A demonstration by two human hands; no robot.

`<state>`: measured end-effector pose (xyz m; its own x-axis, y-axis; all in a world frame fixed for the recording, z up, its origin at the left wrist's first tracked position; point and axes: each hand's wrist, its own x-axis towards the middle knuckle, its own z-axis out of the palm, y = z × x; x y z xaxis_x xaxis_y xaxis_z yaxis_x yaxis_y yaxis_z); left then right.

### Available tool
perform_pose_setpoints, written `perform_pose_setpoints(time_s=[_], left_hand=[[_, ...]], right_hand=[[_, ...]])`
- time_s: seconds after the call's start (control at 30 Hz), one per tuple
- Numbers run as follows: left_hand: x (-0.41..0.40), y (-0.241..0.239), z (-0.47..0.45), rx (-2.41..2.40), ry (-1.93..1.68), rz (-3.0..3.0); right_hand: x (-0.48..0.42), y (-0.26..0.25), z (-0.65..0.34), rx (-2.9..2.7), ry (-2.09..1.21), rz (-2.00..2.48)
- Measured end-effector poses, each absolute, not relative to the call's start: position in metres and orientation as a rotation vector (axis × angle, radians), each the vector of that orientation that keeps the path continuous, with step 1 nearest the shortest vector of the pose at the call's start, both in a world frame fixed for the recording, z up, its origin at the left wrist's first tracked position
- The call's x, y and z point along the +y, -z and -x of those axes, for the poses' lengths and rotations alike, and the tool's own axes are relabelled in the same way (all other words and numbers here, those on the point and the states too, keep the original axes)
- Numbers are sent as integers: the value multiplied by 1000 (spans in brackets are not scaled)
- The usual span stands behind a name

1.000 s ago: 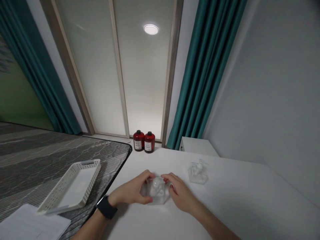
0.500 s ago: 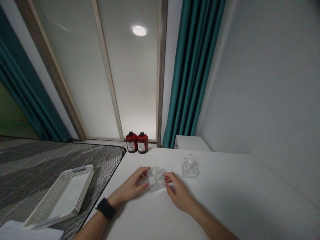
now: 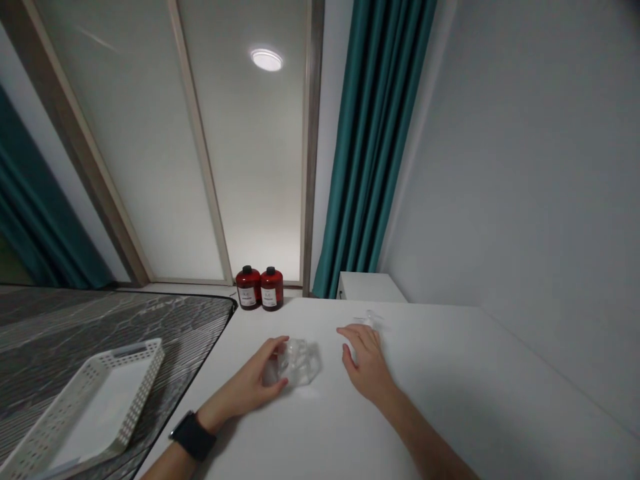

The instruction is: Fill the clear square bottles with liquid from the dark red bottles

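Observation:
My left hand (image 3: 255,381) curves around the left side of a clear, lumpy plastic piece (image 3: 299,363) on the white table (image 3: 310,440). Thumb and fingers lie along its near and far sides. The exact kind of this see-through piece is hard to make out. To the right, my right hand (image 3: 369,363) hovers over the table with thumb and fingers apart and nothing visible between them. Behind it, a second clear plastic piece (image 3: 371,317) is mostly covered by the hand, so contact cannot be judged.
Two red bottles (image 3: 259,289) with black caps stand at the table's far left corner. A white perforated basket (image 3: 133,390) lies left of the table on a grey patterned surface (image 3: 190,320). Beyond the far edge is a white cabinet (image 3: 373,287); a wall (image 3: 525,200) rises at right.
My right hand has left the nearer plastic piece and moved right, now covering much of the second one. The nearer piece has turned slightly beside my left hand. The view has shifted right.

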<state>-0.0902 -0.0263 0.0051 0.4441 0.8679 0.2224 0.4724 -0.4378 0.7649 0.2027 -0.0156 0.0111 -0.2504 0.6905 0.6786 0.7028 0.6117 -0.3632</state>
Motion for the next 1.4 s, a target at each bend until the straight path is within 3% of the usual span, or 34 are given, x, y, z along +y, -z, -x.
perform_pose_setpoints(time_s=[0.1, 0.2, 0.47, 1.0, 1.4], left_hand=[[-25, -3, 91, 1100, -838, -2091], [-25, -4, 90, 1099, -850, -2114], [-27, -4, 91, 1153, -854, -2127], [-25, -4, 93, 1089, -859, -2189], [-25, -6, 89, 1105, -828, -2050]], right_hand=[[-3, -12, -229, -1692, 79, 1139], [12, -7, -261, -1456, -154, 1267], [24, 11, -298, -1658, -511, 1443], [-23, 6, -191, -1867, -695, 1277], [-25, 7, -186, -1855, -872, 1212]])
